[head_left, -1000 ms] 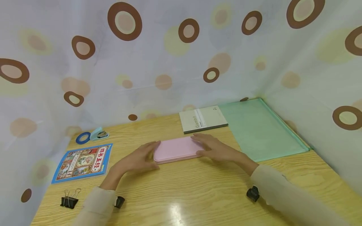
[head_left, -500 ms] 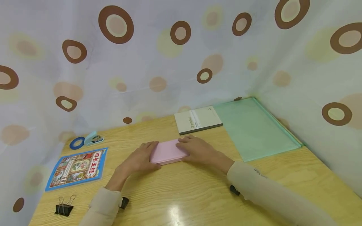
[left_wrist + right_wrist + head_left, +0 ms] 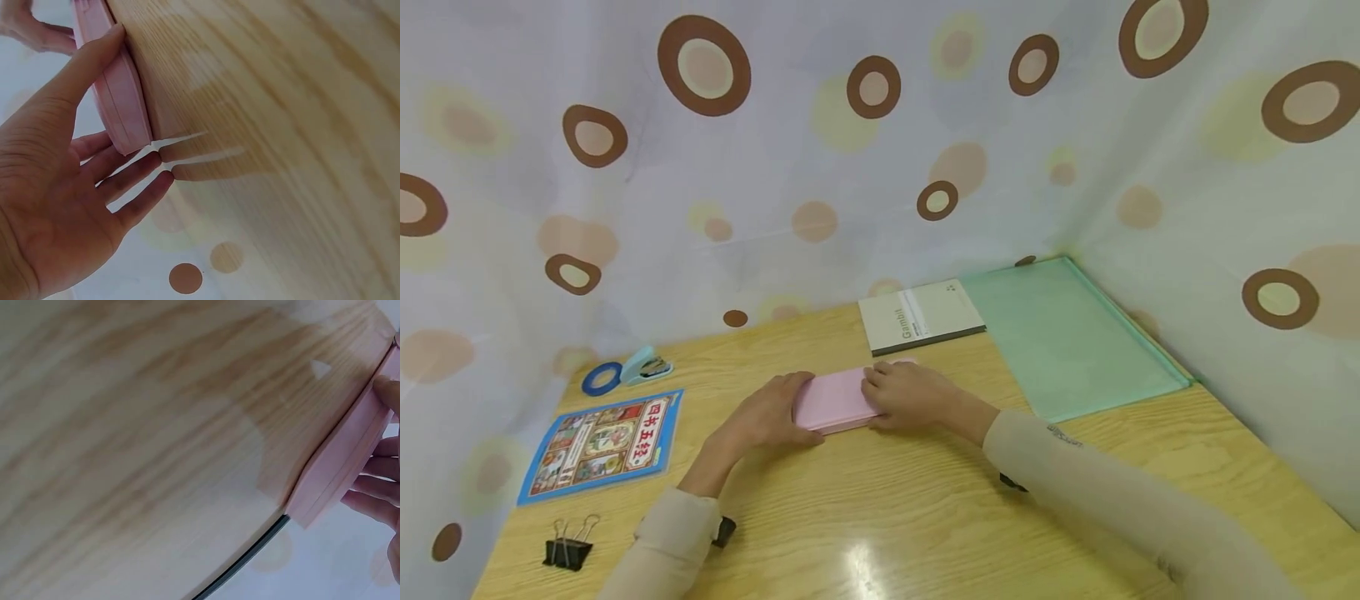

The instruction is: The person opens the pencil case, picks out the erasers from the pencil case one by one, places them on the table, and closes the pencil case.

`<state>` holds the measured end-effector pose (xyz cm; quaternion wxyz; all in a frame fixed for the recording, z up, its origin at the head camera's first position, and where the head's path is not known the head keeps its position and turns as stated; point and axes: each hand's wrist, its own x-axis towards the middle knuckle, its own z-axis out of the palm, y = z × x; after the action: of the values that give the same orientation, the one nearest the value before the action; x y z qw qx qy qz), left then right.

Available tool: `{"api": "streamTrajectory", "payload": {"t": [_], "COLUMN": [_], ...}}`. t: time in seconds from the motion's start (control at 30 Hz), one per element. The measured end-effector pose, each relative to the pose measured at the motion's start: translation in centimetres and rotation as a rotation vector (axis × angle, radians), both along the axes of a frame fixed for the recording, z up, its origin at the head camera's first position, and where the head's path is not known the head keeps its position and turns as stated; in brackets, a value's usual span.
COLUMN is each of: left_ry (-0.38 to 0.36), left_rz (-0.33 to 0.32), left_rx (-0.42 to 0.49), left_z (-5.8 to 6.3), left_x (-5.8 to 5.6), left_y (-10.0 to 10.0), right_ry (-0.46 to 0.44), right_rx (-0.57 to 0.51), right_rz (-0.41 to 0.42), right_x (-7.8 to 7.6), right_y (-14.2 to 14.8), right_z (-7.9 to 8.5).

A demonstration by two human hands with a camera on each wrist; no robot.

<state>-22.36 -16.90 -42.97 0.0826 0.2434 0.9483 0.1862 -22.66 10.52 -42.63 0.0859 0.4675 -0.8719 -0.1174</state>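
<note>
Pink case [image 3: 831,400] is held by left hand [image 3: 769,414] and right hand [image 3: 916,398].

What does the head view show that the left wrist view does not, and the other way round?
Only the head view: blue tape, stapler, picture book, binder clip, notebook and green mat. Only the left wrist view: the palm side of the left hand. Both: the pink box, both hands, including the right hand, the wooden table and the dotted cloth.

On the notebook [image 3: 921,317], just beyond the right fingers [image 3: 886,385], is written "Gambit"; the blue-bordered booklet [image 3: 601,447], left of the left fingers [image 3: 787,388], shows "四书五经".
</note>
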Motion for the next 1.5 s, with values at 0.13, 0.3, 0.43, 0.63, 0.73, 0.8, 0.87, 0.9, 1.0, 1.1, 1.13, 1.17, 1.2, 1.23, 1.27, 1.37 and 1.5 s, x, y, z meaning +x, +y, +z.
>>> {"api": "streamTrajectory", "payload": {"t": [0.13, 0.3, 0.43, 0.63, 0.73, 0.8, 0.87, 0.9, 1.0, 1.1, 1.13, 1.17, 1.2, 1.23, 1.27, 1.37, 1.5], "left_ry": [0.017, 0.033, 0.043, 0.045, 0.049, 0.046, 0.036, 0.024, -0.015, -0.061, -0.072, -0.084, -0.095, -0.11, -0.121, -0.16, -0.173], "left_rz": [-0.004, -0.015, -0.023, -0.019, -0.02, -0.022, -0.019, -0.016, -0.012, -0.007, -0.007, -0.009, -0.012, -0.013, -0.017, -0.017, -0.013], "left_rx": [0.013, 0.038, 0.055, 0.053, 0.068, 0.084, 0.104, 0.116, 0.156, 0.201, 0.216, 0.224, 0.23, 0.233, 0.234, 0.232, 0.251], "left_z": [-0.5, -1.0, -1.2, -1.6, -2.1, -2.4, -2.8, -2.8, -2.9, -2.7, -2.6, -2.5, -2.4, -2.3, -2.3, -2.3, -2.3], "left_x": [-0.1, -0.2, -0.4, -0.3, 0.0, 0.2, 0.3, 0.3, -0.1, -0.5, -0.6, -0.7, -0.7, -0.7, -0.7, -0.6, -1.0], "left_y": [-0.6, -0.9, -0.8, -1.1, -1.4, -1.5, -1.8, -2.0, -2.4, -2.6, -2.5, -2.5, -2.5, -2.5, -2.5, -2.5, -2.3], "right_ry": [0.043, 0.067, 0.123, 0.273, 0.243, 0.206, 0.185, 0.182, 0.163, 0.115, 0.092, 0.064, 0.027, -0.017, -0.059, -0.237, -0.496], "right_rx": [0.079, 0.169, 0.261, 0.31, 0.313, 0.311, 0.279, 0.249, 0.133, 0.032, 0.014, -0.003, -0.024, -0.05, -0.074, -0.169, -0.348], "right_rz": [0.053, 0.121, 0.167, 0.251, 0.231, 0.209, 0.181, 0.167, 0.1, 0.033, 0.016, 0.006, -0.002, -0.007, -0.009, -0.016, -0.056], "right_x": [-0.1, -0.1, 0.1, 0.4, 0.8, 1.0, 1.1, 1.1, 0.9, 0.6, 0.4, 0.2, 0.0, -0.2, -0.5, -1.2, -2.2], "right_y": [-1.4, -2.7, -3.1, -3.2, -3.3, -3.2, -3.1, -3.0, -2.4, -1.7, -1.4, -1.0, -0.6, -0.1, 0.5, 2.5, 4.8], "right_z": [0.1, 0.3, 0.1, -0.3, -0.5, -0.5, -0.5, -0.5, -0.4, -0.1, 0.0, 0.1, 0.2, 0.2, 0.1, -0.4, -1.2]}}
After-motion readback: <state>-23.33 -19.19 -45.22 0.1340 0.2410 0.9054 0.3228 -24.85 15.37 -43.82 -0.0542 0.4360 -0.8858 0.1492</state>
